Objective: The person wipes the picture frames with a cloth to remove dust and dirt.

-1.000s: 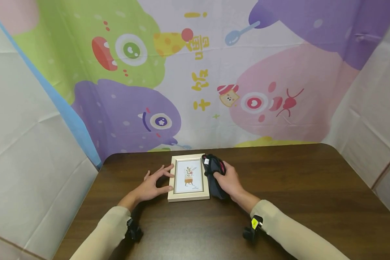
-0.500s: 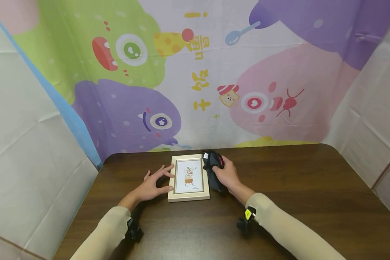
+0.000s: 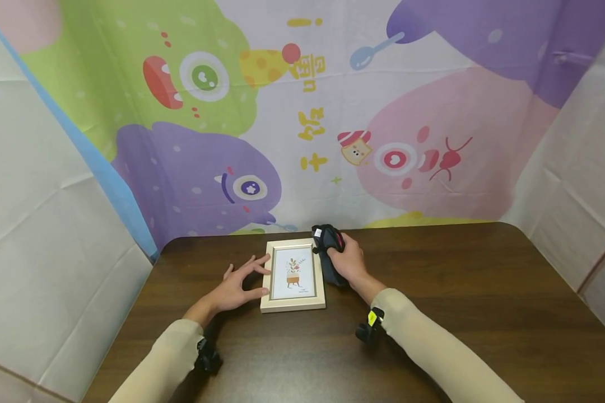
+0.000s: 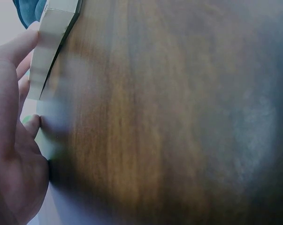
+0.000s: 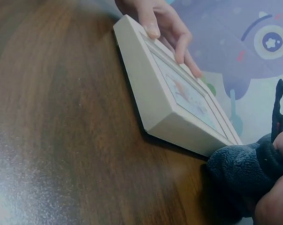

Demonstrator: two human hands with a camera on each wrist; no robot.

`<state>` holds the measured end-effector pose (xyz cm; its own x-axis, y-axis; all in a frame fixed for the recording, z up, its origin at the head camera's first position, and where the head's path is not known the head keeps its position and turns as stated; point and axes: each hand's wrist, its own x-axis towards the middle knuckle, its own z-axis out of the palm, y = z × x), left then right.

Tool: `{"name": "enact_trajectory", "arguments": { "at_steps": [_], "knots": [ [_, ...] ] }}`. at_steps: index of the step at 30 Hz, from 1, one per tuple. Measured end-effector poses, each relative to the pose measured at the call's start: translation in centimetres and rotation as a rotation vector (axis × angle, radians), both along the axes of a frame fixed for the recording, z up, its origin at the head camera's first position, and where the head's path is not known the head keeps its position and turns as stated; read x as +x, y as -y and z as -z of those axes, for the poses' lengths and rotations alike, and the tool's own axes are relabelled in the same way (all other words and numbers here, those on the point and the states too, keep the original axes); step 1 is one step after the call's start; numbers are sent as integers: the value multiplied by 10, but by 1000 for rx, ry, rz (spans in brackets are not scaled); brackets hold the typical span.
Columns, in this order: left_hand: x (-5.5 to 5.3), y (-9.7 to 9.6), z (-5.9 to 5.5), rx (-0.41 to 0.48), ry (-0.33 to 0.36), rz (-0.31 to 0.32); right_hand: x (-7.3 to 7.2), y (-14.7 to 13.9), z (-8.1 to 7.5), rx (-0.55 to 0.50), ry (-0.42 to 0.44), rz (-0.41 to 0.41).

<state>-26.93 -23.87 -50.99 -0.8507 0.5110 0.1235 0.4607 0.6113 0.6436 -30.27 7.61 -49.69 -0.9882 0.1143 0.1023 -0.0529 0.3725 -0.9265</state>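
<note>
1. Your left hand (image 3: 234,288), fingers spread, touches the cream rectangular picture frame (image 3: 293,280), flat on the brown wooden table (image 3: 292,358).
2. Your right hand (image 3: 351,261) grips a dark blue-grey fabric bundle (image 3: 327,266) at the frame's right edge.
3. Work seems underway; the bundle isn't yet put down.

Cartoon cloth (image 3: 310,198), pale sheets (image 3: 45,184) and a table (image 3: 479,280) form a booth.

A dark brown, wood-grained surface (image 3: 474,302) with rounded far corners is backed by a cloth (image 3: 277,126), on which a green monster (image 3: 201,33), a purple monster (image 3: 196,173), a pink monster (image 3: 443,117) and yellow lettering (image 3: 298,23) are printed. Both sides are flanked by pale, creased sheeting (image 3: 35,207).
</note>
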Motion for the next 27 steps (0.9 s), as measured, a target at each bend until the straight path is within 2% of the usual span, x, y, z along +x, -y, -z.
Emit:
{"name": "enact_trajectory", "arguments": {
  "at_steps": [15, 27],
  "knots": [
    [0, 0, -1, 2, -4, 4, 2, -6, -6, -51, 54, -36],
    [0, 0, 0, -7, 6, -7, 5, -18, -18, -55, 27, -52]
  ]
}}
